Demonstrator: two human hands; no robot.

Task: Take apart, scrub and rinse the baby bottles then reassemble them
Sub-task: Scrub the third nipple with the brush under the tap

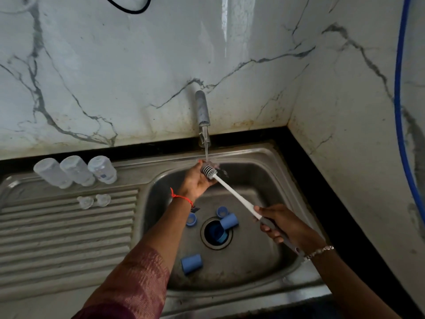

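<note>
Under tap (pixel 202 109) | left grip (pixel 195 180) cups ribbed brush head (pixel 208 170) | right grip (pixel 282 224) clasps handle (pixel 236 196)

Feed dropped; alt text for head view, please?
Left hand cups the grey bristle head of a white-shafted bottle brush under the running steel tap; right hand grips its handle. Three clear bottles stand inverted on the drainboard; blue caps lie in the steel sink.

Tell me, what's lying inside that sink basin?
Blue bottle pieces lie in the sink: a front cap, a second cap beside the drain, a left ring, a back ring, one piece inside the drain. The left forearm hides some floor.
</note>
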